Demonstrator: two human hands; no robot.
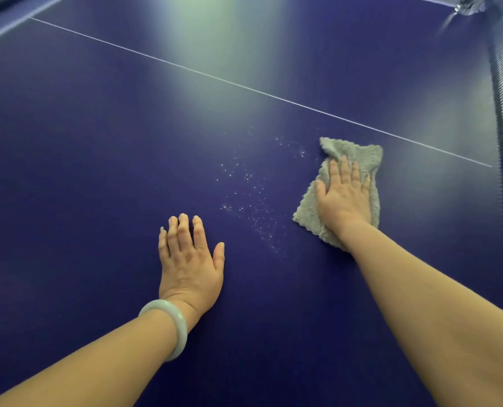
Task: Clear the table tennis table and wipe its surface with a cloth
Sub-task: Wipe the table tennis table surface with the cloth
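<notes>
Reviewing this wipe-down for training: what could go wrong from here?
The white specks lie left of the cloth; a short stroke of the right hand could miss or smear them. The cloth is bunched, so it may streak. The left hand rests flat on the table and may leave prints.

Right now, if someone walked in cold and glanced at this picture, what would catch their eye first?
Most likely the grey cloth, pressed flat under the right hand on the dark blue table at centre right. Next, the scatter of pale specks just left of the cloth, between the two hands. The left hand rests flat lower down, with a pale bangle on its wrist.
</notes>
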